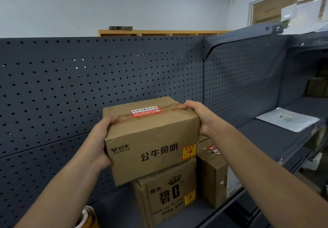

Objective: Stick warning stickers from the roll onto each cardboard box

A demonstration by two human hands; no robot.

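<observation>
A brown cardboard box (150,139) with black printed characters is gripped from both sides: my left hand (99,142) on its left end, my right hand (200,116) on its right top edge. It sits on or just above a second box (165,197) marked "baby wipe". An orange warning sticker (189,151) is on the top box's front right corner, and a yellow-orange one (189,197) on the lower box. A third, narrower box (213,174) stands to the right. The sticker roll (87,217) lies at the bottom left on the shelf.
A dark grey pegboard (88,85) backs the shelf (113,208). To the right a higher shelf (266,137) carries a white plastic sleeve (287,119). A wooden cabinet (159,32) shows behind the pegboard.
</observation>
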